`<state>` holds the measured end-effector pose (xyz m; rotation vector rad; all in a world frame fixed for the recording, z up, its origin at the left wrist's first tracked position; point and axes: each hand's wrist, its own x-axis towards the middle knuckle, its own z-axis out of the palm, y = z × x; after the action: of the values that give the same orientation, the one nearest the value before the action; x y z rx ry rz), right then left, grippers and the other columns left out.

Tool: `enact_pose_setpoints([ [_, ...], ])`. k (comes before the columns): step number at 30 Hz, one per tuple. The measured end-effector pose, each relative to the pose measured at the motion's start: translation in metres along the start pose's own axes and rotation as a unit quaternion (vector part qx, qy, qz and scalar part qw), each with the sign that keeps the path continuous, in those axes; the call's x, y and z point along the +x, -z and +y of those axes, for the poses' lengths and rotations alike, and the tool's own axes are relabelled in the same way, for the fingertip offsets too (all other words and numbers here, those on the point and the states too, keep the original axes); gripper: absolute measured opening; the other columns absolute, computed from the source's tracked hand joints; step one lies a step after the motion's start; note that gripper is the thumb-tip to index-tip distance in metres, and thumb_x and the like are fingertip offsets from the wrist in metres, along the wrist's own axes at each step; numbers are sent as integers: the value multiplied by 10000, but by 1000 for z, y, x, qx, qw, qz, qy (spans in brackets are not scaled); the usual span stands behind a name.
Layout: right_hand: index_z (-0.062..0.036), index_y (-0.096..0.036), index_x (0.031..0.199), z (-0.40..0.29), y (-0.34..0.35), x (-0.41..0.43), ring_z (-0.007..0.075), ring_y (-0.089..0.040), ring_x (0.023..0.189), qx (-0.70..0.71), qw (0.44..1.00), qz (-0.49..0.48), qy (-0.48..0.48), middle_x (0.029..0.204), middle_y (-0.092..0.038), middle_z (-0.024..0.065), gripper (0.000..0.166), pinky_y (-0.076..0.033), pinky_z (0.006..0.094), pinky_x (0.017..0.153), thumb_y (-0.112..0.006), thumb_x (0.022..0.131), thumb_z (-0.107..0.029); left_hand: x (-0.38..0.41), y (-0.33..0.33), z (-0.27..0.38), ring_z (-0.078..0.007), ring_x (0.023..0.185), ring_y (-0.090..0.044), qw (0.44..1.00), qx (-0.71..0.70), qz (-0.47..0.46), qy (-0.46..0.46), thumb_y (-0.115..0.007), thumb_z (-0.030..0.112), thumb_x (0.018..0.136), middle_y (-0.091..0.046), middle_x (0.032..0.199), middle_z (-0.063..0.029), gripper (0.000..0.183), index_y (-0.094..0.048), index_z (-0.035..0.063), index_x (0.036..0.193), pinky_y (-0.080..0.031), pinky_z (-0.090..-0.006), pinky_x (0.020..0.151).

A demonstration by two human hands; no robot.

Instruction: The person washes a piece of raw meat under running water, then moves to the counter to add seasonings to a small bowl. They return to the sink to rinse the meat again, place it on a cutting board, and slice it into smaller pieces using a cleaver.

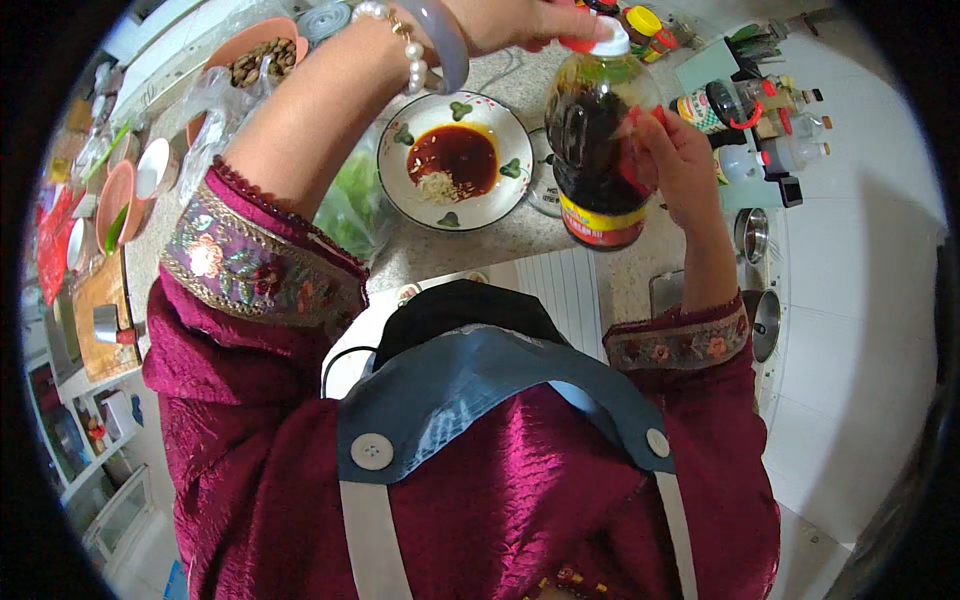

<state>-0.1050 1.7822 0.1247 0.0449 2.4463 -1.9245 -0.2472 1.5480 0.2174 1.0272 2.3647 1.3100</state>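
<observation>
My right hand (pixel 679 161) grips the red handle of a large clear bottle (pixel 592 142) of dark sauce, held upright above the counter with a yellow and red label near its base. Reaching across from the left, my left hand (pixel 510 26) has its fingers on the bottle's white cap (pixel 611 39); part of that hand is cut off by the top edge. Left of the bottle lies a white plate (pixel 397 176) with green leaf motifs. It holds a pool of reddish-brown sauce (pixel 465 154) and a small heap of minced garlic (pixel 439 187).
A plastic bag of green vegetables (pixel 352 199) lies beside the plate. Several seasoning bottles (pixel 787 124) stand at the right, jars (pixel 643 21) at the back. An orange bowl of brown shellfish-like pieces (pixel 262 61) sits back left; a cleaver (pixel 109 324) rests on a wooden board (pixel 101 289).
</observation>
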Motion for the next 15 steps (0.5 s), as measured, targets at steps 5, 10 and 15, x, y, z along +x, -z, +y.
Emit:
enact_pose_setpoints([
  [5,-52,-577,769,-7,10,17,5,-387,521,-21,999,23,43,608,-456,-72,255,-288,164,454,-572,899,-272,24,-3,32,-159,601,-609,999,30,13,36,-648,279,826,-645,680,-108,296,-660,-17,826,-496,-281,596],
  [10,-65,-551,685,13,18,45,5,-399,513,42,998,41,33,568,-444,-70,327,-295,181,448,-581,877,-327,51,-8,23,-229,757,-629,980,153,-8,-130,-630,124,800,-659,839,-132,203,-653,47,986,-490,-321,698],
  [15,-65,-535,596,49,49,65,60,-437,488,186,937,289,55,545,-498,-19,451,-323,205,456,-565,872,-420,118,-56,6,-217,824,-613,938,40,-48,-340,-632,92,791,-653,958,-117,237,-651,74,1027,-481,-322,733],
])
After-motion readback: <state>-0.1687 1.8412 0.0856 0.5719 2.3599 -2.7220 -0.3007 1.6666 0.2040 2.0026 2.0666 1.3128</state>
